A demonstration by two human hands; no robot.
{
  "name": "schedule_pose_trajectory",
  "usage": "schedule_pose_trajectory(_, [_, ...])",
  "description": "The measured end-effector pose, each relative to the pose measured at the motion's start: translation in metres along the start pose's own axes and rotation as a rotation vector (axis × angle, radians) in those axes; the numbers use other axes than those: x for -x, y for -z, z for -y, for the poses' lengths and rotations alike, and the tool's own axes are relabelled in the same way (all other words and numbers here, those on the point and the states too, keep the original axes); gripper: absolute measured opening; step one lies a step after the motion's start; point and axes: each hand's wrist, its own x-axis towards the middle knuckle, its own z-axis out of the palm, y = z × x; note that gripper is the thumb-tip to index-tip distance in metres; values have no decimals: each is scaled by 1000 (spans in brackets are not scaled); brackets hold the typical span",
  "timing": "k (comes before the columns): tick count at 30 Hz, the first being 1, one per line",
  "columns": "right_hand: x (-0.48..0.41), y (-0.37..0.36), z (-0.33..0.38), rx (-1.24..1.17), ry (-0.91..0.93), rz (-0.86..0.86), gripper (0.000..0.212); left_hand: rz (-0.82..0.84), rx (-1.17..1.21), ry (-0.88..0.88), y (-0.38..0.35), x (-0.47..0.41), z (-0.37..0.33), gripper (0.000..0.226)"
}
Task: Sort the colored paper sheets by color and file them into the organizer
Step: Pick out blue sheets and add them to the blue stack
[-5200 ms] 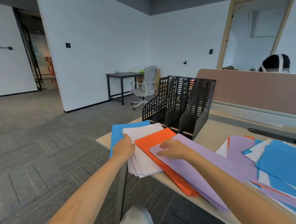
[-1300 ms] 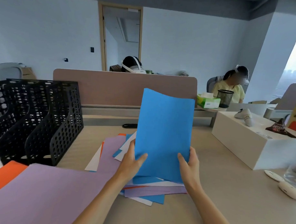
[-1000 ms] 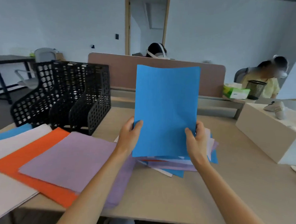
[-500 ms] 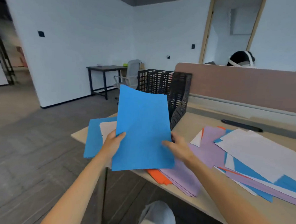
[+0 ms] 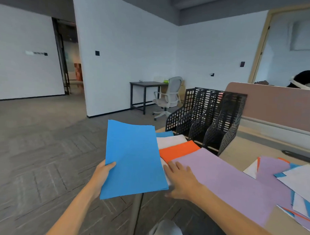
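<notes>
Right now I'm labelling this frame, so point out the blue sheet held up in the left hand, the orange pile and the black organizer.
blue sheet [image 5: 133, 160]: head view, middle of its face.
orange pile [image 5: 177, 150]: head view, bare top sheet.
black organizer [image 5: 226, 123]: head view, nearest side wall.

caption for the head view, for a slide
Left hand holds a blue sheet while the right hand lies flat on the lilac pile, before the black organizer.

Left hand [image 5: 103, 173] grips a blue sheet [image 5: 133, 158]; right hand [image 5: 181, 181] lies flat on the purple stack [image 5: 227, 179].
</notes>
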Motion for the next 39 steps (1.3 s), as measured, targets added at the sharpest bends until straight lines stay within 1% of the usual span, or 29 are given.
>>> schedule_pose_trajectory(1, [-3, 2, 2, -8, -2, -62, 73, -10, 13, 1, 6, 0, 0, 23])
schedule_pose_trajectory(3, [-5, 8, 5, -47, 0, -131, 51, -30, 42, 3, 16, -1, -1, 23])
schedule_pose_trajectory(5, [-5, 13, 8, -60, 2, -165, 37, -43, 58, 3, 22, -4, -3, 23])
schedule_pose_trajectory(7, [-5, 15, 9, -85, -31, -206, 30, -47, 55, 3, 25, -6, -5, 23])
schedule_pose_trajectory(10, [-9, 23, 3, -245, -168, -263, 26, -39, 29, -5, 27, -11, -9, 23])
schedule_pose_trajectory(14, [-8, 35, -17, -494, -456, -381, 25, -50, -18, 13, 23, -19, -10, 22])
schedule_pose_trajectory(17, [-7, 35, -26, -648, -528, -438, 31, 13, -66, 41, 7, -23, -11, 23])
schedule_pose_trajectory(21, [-8, 35, -31, -692, -531, -442, 32, 96, -192, 71, -24, -46, -16, 28])
schedule_pose_trajectory(26, [-11, 34, -35, -676, -507, -413, 30, 160, -303, 64, -64, -81, -26, 35])
schedule_pose_trajectory(29, [-12, 33, -35, -649, -473, -384, 29, 160, -354, 67, -80, -104, -24, 28])
schedule_pose_trajectory(33, [-15, 35, -34, -584, -444, -362, 27, 148, -410, 76, -92, -137, -15, 28])
schedule_pose_trajectory(39, [-16, 32, -33, -517, -360, -362, 28, 142, -477, 90, -101, -150, -19, 27])
